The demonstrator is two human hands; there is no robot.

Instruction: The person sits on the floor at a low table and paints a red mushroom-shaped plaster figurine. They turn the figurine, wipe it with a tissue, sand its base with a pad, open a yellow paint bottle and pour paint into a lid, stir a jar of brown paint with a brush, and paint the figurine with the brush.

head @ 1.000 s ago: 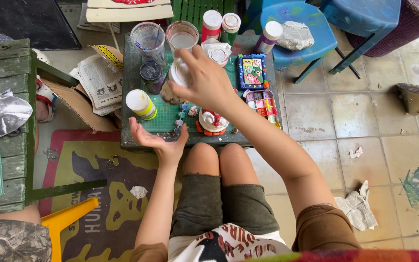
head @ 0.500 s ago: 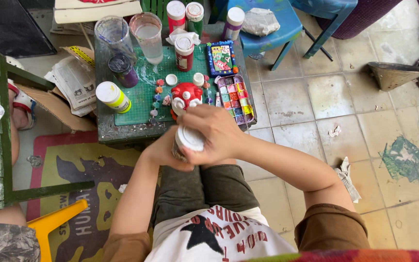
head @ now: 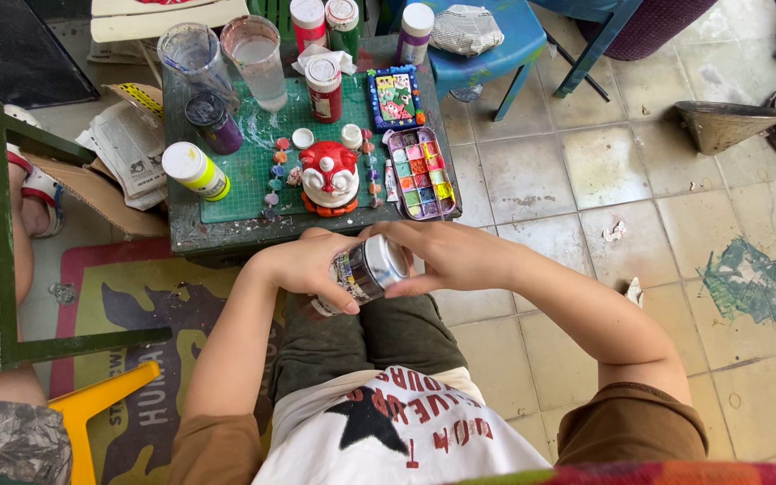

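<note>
White-capped paint bottle [head: 368, 271] sits sideways above our lap, just short of the green table [head: 226, 229] — our left hand [head: 303, 268] wraps its body, our right hand [head: 446, 256] pinches the cap. Better to grip firmly and twist it upright, away from the clown figurine [head: 329, 177].

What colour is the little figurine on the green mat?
Red and white figurine with an orange base, seen in the head view.

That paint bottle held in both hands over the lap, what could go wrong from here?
1. If the cap comes loose, the paint bottle, gripped by the left hand and right hand above the dark shorts, might spill on them.
2. An elbow bump could topple the painted figurine or the water cup on the crowded small table.
</note>
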